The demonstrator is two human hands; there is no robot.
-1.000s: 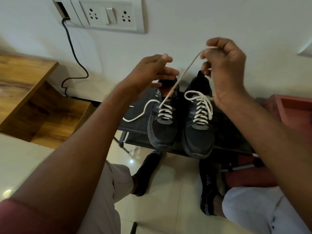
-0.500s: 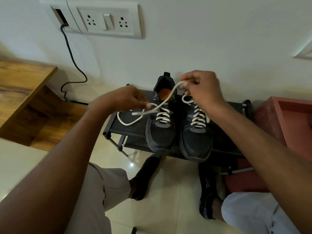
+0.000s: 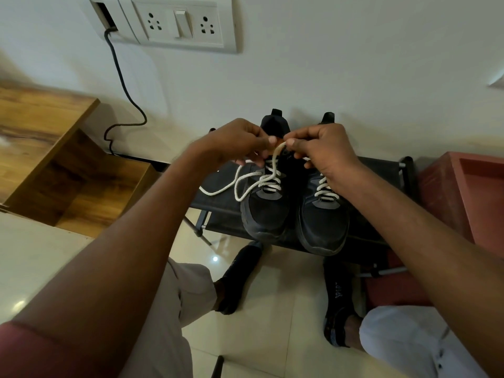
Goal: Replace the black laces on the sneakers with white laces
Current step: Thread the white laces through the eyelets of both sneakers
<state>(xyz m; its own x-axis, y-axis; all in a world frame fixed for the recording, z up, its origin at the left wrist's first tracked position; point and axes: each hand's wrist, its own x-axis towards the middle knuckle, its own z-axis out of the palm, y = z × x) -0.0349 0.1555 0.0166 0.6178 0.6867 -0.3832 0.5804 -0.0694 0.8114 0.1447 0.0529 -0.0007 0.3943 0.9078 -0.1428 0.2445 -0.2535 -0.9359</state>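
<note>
Two black sneakers stand side by side on a low black rack (image 3: 376,170), toes toward me. The left sneaker (image 3: 266,211) has a white lace (image 3: 256,181) threaded part way, with loose ends looping off to its left. The right sneaker (image 3: 324,222) is laced in white. My left hand (image 3: 234,144) and my right hand (image 3: 324,148) meet above the left sneaker's tongue. Each pinches the white lace between thumb and fingertips. My right hand hides the upper part of the right sneaker.
A wooden cabinet (image 3: 54,159) stands at the left. At the right stands a red stool (image 3: 463,192). A black cable (image 3: 122,85) hangs from the wall socket panel (image 3: 180,23). My feet in black socks (image 3: 338,298) rest on the tiled floor below the rack.
Both hands came down from high above the sneakers and drew together over the left sneaker's tongue. The lace, stretched taut upward before, now lies slack in loops beside the sneaker.
</note>
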